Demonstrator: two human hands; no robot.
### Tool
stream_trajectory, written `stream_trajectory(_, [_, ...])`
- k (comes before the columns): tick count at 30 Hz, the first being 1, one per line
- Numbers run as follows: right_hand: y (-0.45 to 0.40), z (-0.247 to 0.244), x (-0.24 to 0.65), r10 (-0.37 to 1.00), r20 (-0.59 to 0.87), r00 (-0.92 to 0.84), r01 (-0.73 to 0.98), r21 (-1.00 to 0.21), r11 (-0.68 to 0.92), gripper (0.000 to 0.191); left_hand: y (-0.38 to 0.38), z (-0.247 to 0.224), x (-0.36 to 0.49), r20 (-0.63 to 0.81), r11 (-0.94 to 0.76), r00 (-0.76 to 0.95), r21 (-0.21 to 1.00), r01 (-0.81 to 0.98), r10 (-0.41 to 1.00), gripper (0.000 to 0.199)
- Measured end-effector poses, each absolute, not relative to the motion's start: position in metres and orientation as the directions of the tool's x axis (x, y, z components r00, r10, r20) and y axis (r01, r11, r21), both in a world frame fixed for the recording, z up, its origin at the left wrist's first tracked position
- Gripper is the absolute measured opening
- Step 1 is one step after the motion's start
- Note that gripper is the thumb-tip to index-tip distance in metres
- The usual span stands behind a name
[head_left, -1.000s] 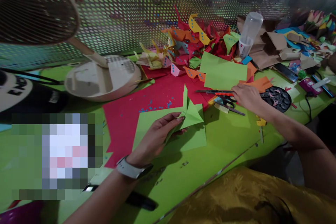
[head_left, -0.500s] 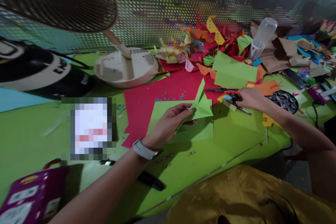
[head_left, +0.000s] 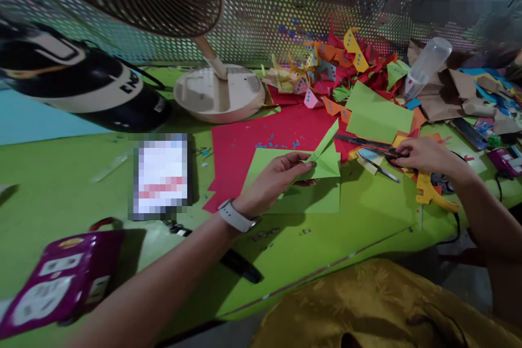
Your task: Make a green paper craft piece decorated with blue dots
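My left hand [head_left: 277, 176] pinches a folded light-green paper shape [head_left: 326, 160] between thumb and fingers, one narrow strip of it pointing up and away. Beneath lies a flat green sheet [head_left: 312, 198], partly hidden by the hand. Farther right, my right hand [head_left: 430, 157] is closed on the dark handle of a pair of scissors [head_left: 367, 144]. Their blades point left, towards the folded paper. Just below the scissors is a slim pointed tool [head_left: 381, 167] beside small paper scraps. A yellow glue gun [head_left: 434, 194] rests below my right wrist.
A large red sheet [head_left: 236, 155] lies under the green one. Behind are folded paper figures [head_left: 322, 62], a clear bottle [head_left: 430, 65], brown paper [head_left: 442, 92] and a fan base [head_left: 220, 98]. To the left are a black bottle [head_left: 93, 87], a blurred-out screen [head_left: 163, 174] and a purple power strip [head_left: 69, 272].
The view has swung left, so things sit farther right in the picture. My right hand has drawn back slightly, and more of the scissors and glue gun shows. My left hand still holds the folded paper.
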State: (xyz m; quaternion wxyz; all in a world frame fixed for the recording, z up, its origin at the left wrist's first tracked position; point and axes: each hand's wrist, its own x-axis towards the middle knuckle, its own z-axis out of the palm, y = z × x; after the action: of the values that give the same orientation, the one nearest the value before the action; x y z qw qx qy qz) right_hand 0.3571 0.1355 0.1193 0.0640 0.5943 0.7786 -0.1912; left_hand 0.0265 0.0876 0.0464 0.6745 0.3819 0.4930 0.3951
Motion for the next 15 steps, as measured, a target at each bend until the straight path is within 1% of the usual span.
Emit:
stream_trajectory(2, [0.125, 0.122, 0.367, 0.923, -0.308, -0.231, 0.940, -0.316, 0.130, 0.025, 0.088, 0.048, 0.026, -0.364, 0.396, 0.204, 0.906, -0.147, 0.909, 0.038])
stream_trajectory(4, [0.114, 0.120, 0.373, 0.938, -0.306, -0.162, 0.862, -0.507, -0.017, 0.030, 0.088, 0.050, 0.025, -0.362, 0.394, 0.202, 0.907, -0.150, 0.910, 0.037])
stream_trajectory(5, [0.107, 0.117, 0.372, 0.940, -0.312, -0.137, 0.776, -0.624, -0.094, 0.034, 0.088, 0.051, 0.026, -0.365, 0.398, 0.203, 0.904, -0.155, 0.909, 0.036])
stream_trajectory(6, [0.101, 0.113, 0.368, 0.943, -0.312, -0.113, 0.654, -0.739, -0.166, 0.040, 0.087, 0.052, 0.026, -0.371, 0.405, 0.204, 0.900, -0.158, 0.906, 0.036])
stream_trajectory(7, [0.096, 0.109, 0.361, 0.940, -0.322, -0.111, 0.512, -0.830, -0.224, 0.045, 0.087, 0.053, 0.027, -0.383, 0.417, 0.206, 0.895, -0.160, 0.901, 0.035])
stream_trajectory(8, [0.090, 0.104, 0.351, 0.946, -0.308, -0.105, 0.370, -0.895, -0.250, 0.049, 0.086, 0.054, 0.028, -0.397, 0.432, 0.210, 0.888, -0.158, 0.893, 0.035])
stream_trajectory(9, [0.085, 0.099, 0.339, 0.952, -0.288, -0.104, 0.253, -0.933, -0.255, 0.050, 0.085, 0.055, 0.029, -0.412, 0.447, 0.216, 0.881, -0.151, 0.885, 0.036])
stream_trajectory(10, [0.081, 0.094, 0.326, 0.952, -0.276, -0.135, 0.185, -0.951, -0.249, 0.050, 0.084, 0.056, 0.030, -0.425, 0.461, 0.226, 0.876, -0.143, 0.877, 0.036])
stream_trajectory(11, [0.078, 0.089, 0.314, 0.949, -0.257, -0.183, 0.154, -0.961, -0.231, 0.051, 0.083, 0.056, 0.031, -0.434, 0.472, 0.238, 0.872, -0.133, 0.869, 0.036])
stream_trajectory(12, [0.076, 0.084, 0.301, 0.953, -0.225, -0.204, 0.150, -0.969, -0.197, 0.049, 0.081, 0.057, 0.032, -0.438, 0.478, 0.252, 0.869, -0.126, 0.863, 0.037])
stream_trajectory(15, [0.074, 0.074, 0.273, 0.970, -0.132, -0.202, 0.232, -0.969, -0.083, 0.043, 0.077, 0.058, 0.035, -0.441, 0.485, 0.280, 0.867, -0.113, 0.853, 0.038])
